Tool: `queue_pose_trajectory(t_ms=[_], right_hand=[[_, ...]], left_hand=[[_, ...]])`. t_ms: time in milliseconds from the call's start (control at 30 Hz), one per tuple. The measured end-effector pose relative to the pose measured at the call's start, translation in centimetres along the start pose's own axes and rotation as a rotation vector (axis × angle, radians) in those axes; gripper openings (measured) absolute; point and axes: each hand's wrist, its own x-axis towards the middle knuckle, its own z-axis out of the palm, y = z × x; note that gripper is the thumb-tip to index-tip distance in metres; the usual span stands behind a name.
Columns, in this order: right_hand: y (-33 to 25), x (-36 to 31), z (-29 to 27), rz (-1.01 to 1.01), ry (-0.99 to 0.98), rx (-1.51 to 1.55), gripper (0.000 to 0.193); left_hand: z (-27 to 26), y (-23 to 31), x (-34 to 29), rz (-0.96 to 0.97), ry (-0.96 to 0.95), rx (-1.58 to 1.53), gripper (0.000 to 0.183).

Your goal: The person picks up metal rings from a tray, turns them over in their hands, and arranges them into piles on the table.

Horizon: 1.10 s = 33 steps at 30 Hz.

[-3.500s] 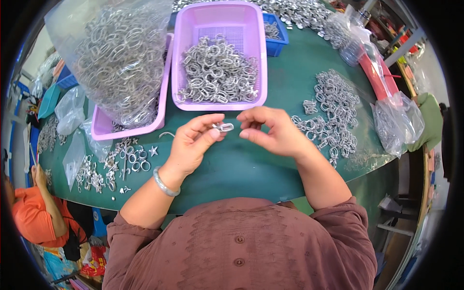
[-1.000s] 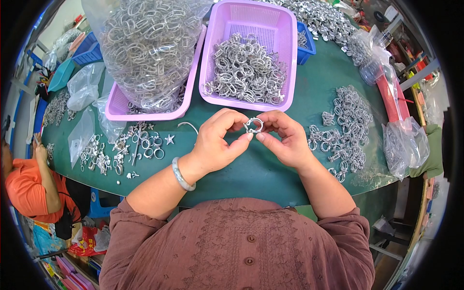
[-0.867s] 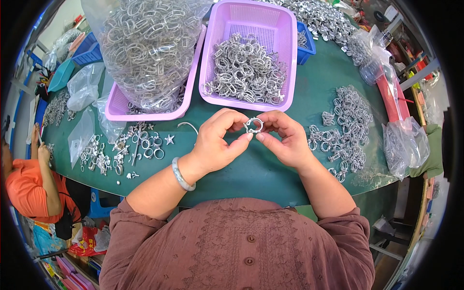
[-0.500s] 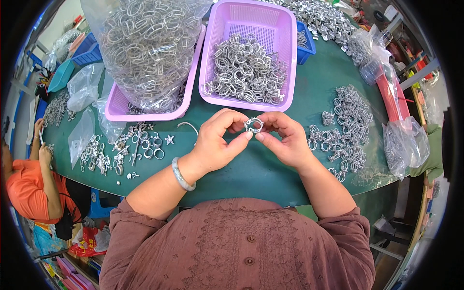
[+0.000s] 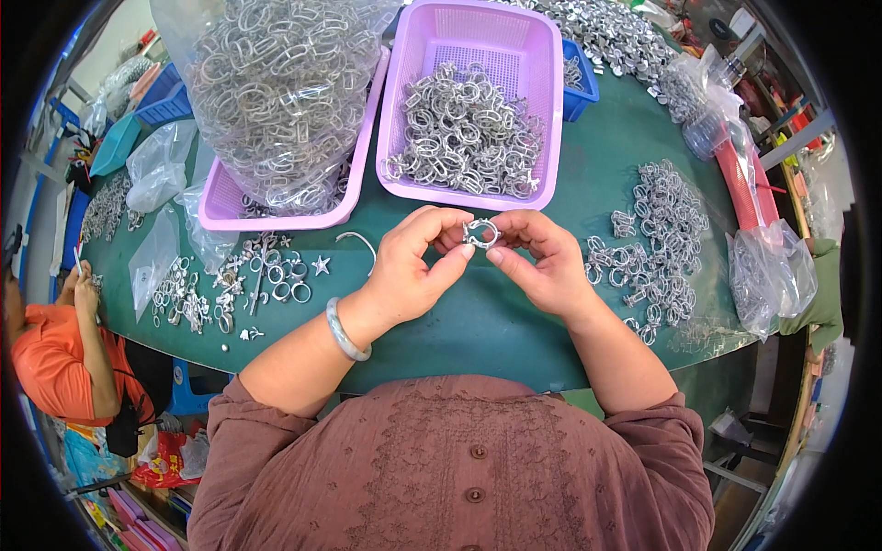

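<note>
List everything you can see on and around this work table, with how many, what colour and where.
metal ring piece: one, silver, pinched between both hands above the table
right basket: one, lilac, far centre, partly filled with silver metal rings
left basket: one, lilac, far left, under the big bag
big bag: one, clear plastic, stuffed with silver rings, in the left basket
loose ring pile: one heap, silver, right of the hands
small parts: scattered, silver, left of the hands, a star shape among them
table: one, green
blue tray: one, behind the right basket
co-worker: one, orange top, far left
bracelet: one, pale, left wrist
left hand: holds the ring piece
right hand: holds the ring piece
</note>
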Motion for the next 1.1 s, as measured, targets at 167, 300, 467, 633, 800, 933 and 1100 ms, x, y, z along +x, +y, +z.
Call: queue_pose_trajectory(t_ms=[167,300,467,633,800,933,1100], right_hand=[[0.00,-0.02,-0.08,0.002,0.010,-0.023,0.024],[-0.01,-0.02,-0.09,0.005,0.015,-0.041,0.023],[0.01,-0.04,-0.08,0.003,0.027,-0.046,0.021],[-0.04,-0.05,-0.13,0.008,0.028,-0.060,0.021],[-0.15,-0.07,-0.04,0.011,0.034,-0.053,0.020],[-0.21,-0.07,-0.03,0.017,0.039,-0.051,0.021],[-0.21,-0.06,-0.08,0.013,0.040,-0.058,0.020]], left_hand=[[0.04,-0.13,-0.08,-0.031,-0.015,-0.028,0.030],[0.04,-0.27,-0.11,-0.036,-0.021,-0.044,0.031],[-0.04,-0.39,-0.14,-0.052,-0.049,-0.080,0.032],[0.02,-0.29,-0.15,-0.046,-0.054,-0.113,0.032],[0.03,-0.54,-0.23,-0.042,-0.058,-0.151,0.031],[-0.02,-0.52,-0.21,-0.048,-0.051,-0.166,0.028],[-0.04,-0.39,-0.10,-0.059,-0.055,-0.164,0.026]])
